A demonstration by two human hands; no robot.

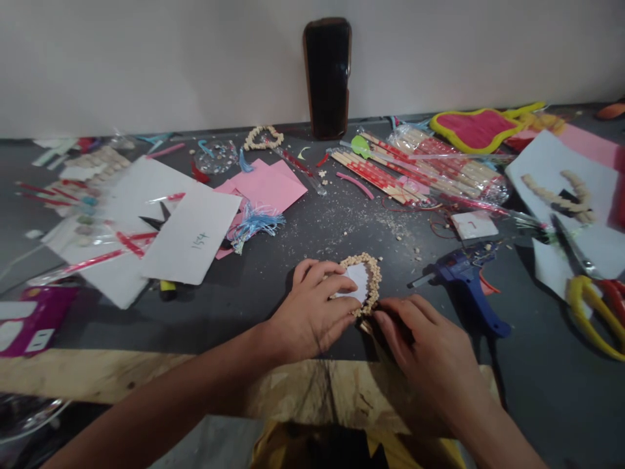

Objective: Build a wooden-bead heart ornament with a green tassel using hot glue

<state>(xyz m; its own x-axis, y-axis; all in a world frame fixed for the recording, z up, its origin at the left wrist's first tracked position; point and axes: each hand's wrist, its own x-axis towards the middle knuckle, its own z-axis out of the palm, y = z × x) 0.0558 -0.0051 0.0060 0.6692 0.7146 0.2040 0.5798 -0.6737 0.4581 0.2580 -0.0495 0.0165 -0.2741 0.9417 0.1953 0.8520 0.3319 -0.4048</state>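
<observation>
A small rounded ring of pale beads or chips (374, 280) with white paper (357, 281) inside it lies on the dark table before me. My left hand (317, 303) rests over its left side, fingers spread and lying on the paper and rim. That hand covers part of the ring. At the ring's lower right edge, my right hand (415, 332) has thumb and forefinger pinched together. What sits between those fingertips is too small to make out. A short light-coloured piece (365, 326) shows just below the ring, near the right fingertips.
A blue glue gun (466, 280) lies right of my hands, with yellow-handled scissors (593, 306) farther right. Bundled chopsticks (381, 172) and a propped phone (327, 78) are behind. Pink paper (273, 185), a blue tassel (258, 221) and a white card marked 154 (195, 228) lie left.
</observation>
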